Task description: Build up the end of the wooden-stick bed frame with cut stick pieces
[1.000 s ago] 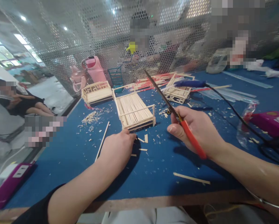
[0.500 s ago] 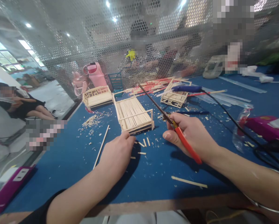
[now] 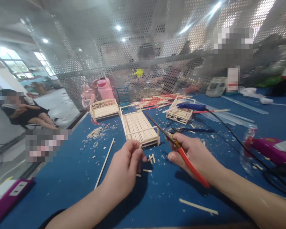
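My left hand (image 3: pixel 126 165) is closed in a pinch in front of a bed-like model of thin wooden sticks (image 3: pixel 139 127). A tiny pale stick end shows at its fingertips; most of that piece is hidden. In my right hand (image 3: pixel 193 156) is a red-handled tool (image 3: pixel 189 163) with a brass-coloured joint and a long dark blade pointing away to the left, toward the model's right side. Short stick offcuts (image 3: pixel 152 158) lie between the hands. A longer loose stick (image 3: pixel 104 163) lies left of my left hand, and another strip (image 3: pixel 198 206) is near the front.
Behind are a bench-like stick model (image 3: pixel 104 109) and a smaller one (image 3: pixel 178 114), beside a blue corded tool (image 3: pixel 192 106). Red and pale sticks (image 3: pixel 157 101), a pink bottle (image 3: pixel 104 89) and a glass jar (image 3: pixel 215 86) stand farther back. A person (image 3: pixel 25 108) sits at left.
My left hand has lifted slightly off the tabletop offcuts, its fingers now pinched together. The right hand keeps its hold on the red-handled tool. The whole view has shifted downward in frame.
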{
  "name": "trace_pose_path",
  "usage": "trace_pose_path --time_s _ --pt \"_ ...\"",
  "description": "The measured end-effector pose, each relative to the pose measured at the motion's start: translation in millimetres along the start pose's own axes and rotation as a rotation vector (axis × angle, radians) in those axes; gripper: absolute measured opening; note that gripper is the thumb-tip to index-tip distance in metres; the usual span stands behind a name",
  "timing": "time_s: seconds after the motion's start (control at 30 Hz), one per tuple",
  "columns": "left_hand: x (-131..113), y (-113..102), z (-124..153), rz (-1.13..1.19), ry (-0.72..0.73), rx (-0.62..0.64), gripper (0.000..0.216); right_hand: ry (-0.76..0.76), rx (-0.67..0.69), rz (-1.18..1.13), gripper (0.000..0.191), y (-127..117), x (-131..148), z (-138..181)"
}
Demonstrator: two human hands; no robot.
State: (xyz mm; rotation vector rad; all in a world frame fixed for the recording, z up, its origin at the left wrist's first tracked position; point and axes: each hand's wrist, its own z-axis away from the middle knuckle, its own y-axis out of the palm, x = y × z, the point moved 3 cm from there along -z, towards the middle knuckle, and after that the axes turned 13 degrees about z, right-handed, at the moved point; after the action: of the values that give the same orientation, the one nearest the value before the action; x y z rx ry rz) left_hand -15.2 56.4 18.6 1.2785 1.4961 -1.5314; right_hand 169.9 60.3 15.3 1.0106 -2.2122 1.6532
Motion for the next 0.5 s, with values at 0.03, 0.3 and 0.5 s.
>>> trace_pose_path --time_s 0.03,0.3,0.5 --pt "-1 1 -1 0.206 -0.055 0.007 0.014 0.007 0.039 0.008 0.041 2 2 0" --pt "4 8 -3 0.772 -0.302 0.015 0.028 0.025 0.197 0.072 0.033 11 8 1" --pt "4 12 -1 0.657 -0.219 0.117 0.032 -0.044 0.22 0.122 0.034 9 12 2"
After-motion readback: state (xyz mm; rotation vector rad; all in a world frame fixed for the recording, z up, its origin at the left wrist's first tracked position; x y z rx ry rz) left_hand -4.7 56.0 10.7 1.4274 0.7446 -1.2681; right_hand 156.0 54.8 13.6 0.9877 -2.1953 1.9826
